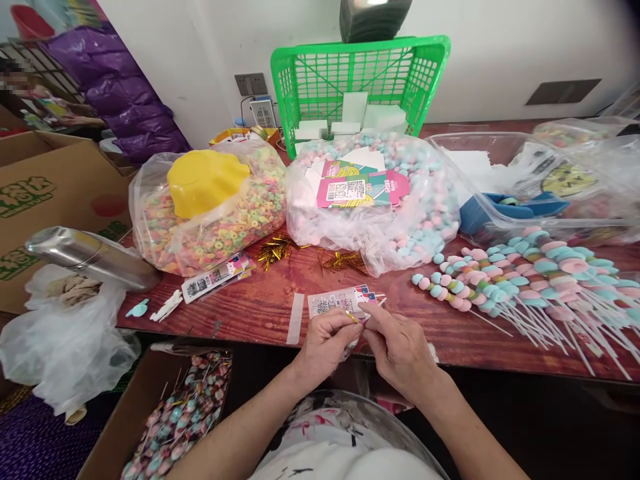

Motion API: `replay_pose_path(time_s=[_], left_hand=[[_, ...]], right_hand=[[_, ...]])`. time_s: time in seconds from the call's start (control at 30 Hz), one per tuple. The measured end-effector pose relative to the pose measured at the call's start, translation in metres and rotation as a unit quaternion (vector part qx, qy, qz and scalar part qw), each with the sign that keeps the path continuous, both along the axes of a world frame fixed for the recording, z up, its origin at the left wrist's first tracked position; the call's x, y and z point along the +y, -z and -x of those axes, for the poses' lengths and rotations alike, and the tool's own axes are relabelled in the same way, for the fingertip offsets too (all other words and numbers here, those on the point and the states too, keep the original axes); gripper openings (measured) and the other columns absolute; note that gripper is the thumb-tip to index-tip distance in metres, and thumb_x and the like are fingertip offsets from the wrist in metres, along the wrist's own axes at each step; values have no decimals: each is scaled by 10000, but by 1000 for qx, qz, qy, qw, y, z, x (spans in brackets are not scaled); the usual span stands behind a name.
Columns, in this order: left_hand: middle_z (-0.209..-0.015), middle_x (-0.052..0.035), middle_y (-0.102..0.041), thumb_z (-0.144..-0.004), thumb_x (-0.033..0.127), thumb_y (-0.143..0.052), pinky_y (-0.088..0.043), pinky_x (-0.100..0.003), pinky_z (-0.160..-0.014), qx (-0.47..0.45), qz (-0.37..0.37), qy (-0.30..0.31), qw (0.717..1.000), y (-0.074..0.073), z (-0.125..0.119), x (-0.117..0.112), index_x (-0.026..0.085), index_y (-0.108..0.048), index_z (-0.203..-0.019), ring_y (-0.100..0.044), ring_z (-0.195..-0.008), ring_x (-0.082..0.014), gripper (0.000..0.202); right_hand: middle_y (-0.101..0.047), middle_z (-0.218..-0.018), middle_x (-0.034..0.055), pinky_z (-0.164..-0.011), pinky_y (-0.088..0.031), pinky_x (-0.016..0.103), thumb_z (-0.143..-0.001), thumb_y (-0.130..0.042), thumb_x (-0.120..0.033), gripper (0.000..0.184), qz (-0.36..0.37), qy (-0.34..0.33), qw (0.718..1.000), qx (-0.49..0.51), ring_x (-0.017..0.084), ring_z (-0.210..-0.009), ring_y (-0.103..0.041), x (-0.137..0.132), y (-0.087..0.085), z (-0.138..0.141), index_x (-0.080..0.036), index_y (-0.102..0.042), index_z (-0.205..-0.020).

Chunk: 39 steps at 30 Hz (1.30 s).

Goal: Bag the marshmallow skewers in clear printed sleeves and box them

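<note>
My left hand (325,343) and my right hand (397,347) meet at the near edge of the wooden table (260,310). Both pinch a small gold twist tie (351,316) at the neck of a clear packet that is mostly hidden under my fingers. A printed label card (335,300) lies on the table just beyond my fingertips. To the right lies a pile of pastel candy skewers (525,277) on white sticks. Loose gold twist ties (275,250) are scattered further back.
A bag of coloured cereal rings with a yellow bowl (207,180) sits back left, a bag of pink and blue candies (375,200) in the middle, a green basket (360,80) behind. A clear tub (505,173) stands right. A cardboard box of wrapped skewers (175,420) is below left.
</note>
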State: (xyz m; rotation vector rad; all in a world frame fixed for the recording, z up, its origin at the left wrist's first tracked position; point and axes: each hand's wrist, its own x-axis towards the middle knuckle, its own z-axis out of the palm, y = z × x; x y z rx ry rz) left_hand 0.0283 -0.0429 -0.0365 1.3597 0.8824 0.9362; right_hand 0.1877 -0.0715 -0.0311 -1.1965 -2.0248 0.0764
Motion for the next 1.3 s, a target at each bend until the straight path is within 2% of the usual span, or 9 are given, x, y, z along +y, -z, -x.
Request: replay_pose_path(time_s=[0.13,0.3,0.67,0.77,0.93,1.0,1.07,1.17,1.3], left_hand=[[-696,-11,-537,-814,297,-633,-403,-239,-665,9,29,-31,999,2,0,0,167,-719,-685,-488,-688,-118,201],[-671,-9,-512,-797,330,-637,-389,-238,-629,17,29,-35,999,1,-2,0,158,-688,-640,-461,-653,-114,238],[-702,-15,-569,-836,286,-620,-407,-252,-663,21,-34,-1,999,3,-2,-2,151,-671,-696,-508,-678,-122,200],[-657,-1,-535,-825,273,-625,-389,-248,-630,31,-39,-4,999,2,-1,-1,145,-646,-653,-486,-641,-114,215],[-624,-5,-546,-770,280,-663,-378,-240,-612,41,-26,25,999,-3,1,-1,135,-648,-610,-476,-617,-104,216],[-576,7,-537,-710,305,-708,-359,-220,-554,27,52,63,996,-6,3,-1,132,-635,-567,-458,-560,-85,236],[-518,23,-529,-628,345,-758,-328,-200,-464,1,191,121,974,-8,5,0,135,-625,-543,-428,-461,-63,263],[-480,18,-570,-495,362,-825,-319,-188,-367,-20,368,231,900,-10,9,0,134,-649,-550,-434,-364,-62,293],[-537,-7,-641,-442,327,-870,-404,-193,-354,-6,428,355,831,-16,12,2,137,-695,-576,-530,-401,-99,292]], right_hand=[[-686,-824,10,-622,-492,270,-872,-538,-124,317,61,7,989,132,152,-682,-634,-8,8,0,-201,-494,-1176],[-622,-690,-29,-544,-453,204,-860,-596,-180,43,161,14,947,276,102,-576,-569,-15,16,1,-207,-614,-833],[-594,-704,-2,-609,-406,234,-878,-530,-197,122,180,-6,955,234,117,-636,-532,-11,12,1,-188,-607,-783],[-530,-633,-17,-545,-366,231,-869,-538,-287,189,262,14,917,299,110,-576,-462,-14,16,5,-185,-567,-713],[-453,-608,-42,-495,-319,217,-810,-579,-431,266,432,-51,801,410,93,-536,-377,-13,20,2,-184,-520,-733],[-447,-605,-46,-507,-333,217,-827,-565,-426,259,452,-98,803,377,94,-542,-387,-11,16,-6,-187,-508,-746],[-476,-628,-33,-545,-368,230,-888,-505,-354,217,400,-149,862,272,104,-573,-425,-12,7,-15,-190,-504,-744],[-574,-739,32,-643,-429,294,-916,-395,-167,187,171,-225,958,48,150,-685,-500,-16,-12,-25,-180,-559,-827],[-622,-748,80,-657,-454,374,-872,-356,-73,280,-49,-312,943,-110,194,-674,-526,-25,-39,-28,-154,-619,-926]])
